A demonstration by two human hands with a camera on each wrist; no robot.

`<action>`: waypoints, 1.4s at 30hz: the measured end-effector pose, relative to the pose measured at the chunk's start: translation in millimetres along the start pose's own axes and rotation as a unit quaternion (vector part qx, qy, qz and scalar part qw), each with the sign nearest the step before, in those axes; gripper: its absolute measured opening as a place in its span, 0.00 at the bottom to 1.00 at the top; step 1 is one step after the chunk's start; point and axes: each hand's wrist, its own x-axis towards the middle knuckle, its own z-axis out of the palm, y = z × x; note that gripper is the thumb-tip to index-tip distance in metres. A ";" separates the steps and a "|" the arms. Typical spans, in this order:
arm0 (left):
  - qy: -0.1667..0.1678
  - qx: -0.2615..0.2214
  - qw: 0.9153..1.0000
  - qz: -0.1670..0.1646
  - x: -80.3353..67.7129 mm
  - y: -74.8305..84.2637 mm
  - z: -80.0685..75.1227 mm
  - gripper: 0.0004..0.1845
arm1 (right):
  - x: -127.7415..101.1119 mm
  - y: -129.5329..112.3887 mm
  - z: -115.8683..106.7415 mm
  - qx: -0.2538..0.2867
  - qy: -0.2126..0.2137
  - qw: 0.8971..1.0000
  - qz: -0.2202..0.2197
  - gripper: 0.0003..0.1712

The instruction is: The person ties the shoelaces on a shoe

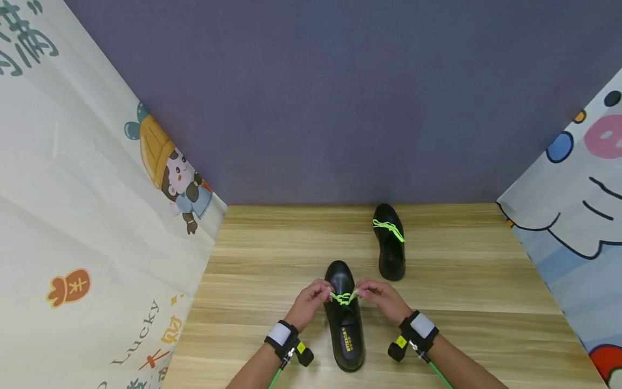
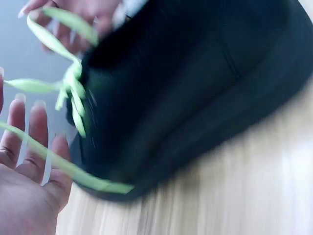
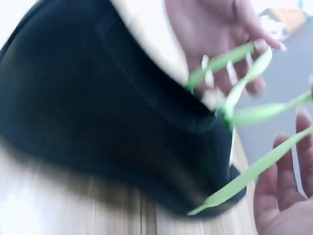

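Note:
A black leather shoe [image 1: 340, 276] lies toe away from me on the wooden surface, its bright green shoelace [image 1: 344, 299] knotted over the front. At the lace's left side, my left hand [image 1: 313, 297] pinches a loop between thumb and fingertips. My right hand [image 1: 384, 298] pinches the loop on the opposite side. Up close in the left wrist view, the green knot [image 2: 73, 84] sits at the shoe's opening, with loops stretched out to both hands. A loose lace end [image 3: 230, 188] hangs by the right palm in the right wrist view, whose other fingers are spread.
A second black shoe [image 1: 391, 259], its green lace tied in a bow, stands farther back to the right. Behind it rises a grey-purple panel [image 1: 311, 108]. Printed cloths flank the wooden surface [image 1: 272, 243], one at left [image 1: 97, 216] and one at right [image 1: 573, 237].

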 end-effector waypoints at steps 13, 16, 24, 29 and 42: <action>0.081 -0.237 0.968 -0.014 15.4 3.4 22.1 0.06 | 13.8 -2.5 24.0 0.256 0.062 0.962 0.072 0.10; 0.081 -0.246 0.966 -0.018 15.9 3.9 22.6 0.06 | 14.6 -1.7 24.4 0.257 0.068 0.961 0.075 0.09; 0.113 -0.237 0.964 -0.034 18.0 0.1 27.6 0.06 | 16.1 3.3 31.0 0.279 0.095 0.954 0.061 0.12; 0.125 -0.248 0.960 -0.031 19.5 -2.3 31.8 0.08 | 17.1 4.9 35.8 0.276 0.116 0.950 0.086 0.10; 0.134 -0.226 0.964 -0.034 15.9 -5.1 34.9 0.14 | 18.5 3.5 44.9 0.246 0.141 0.953 0.110 0.12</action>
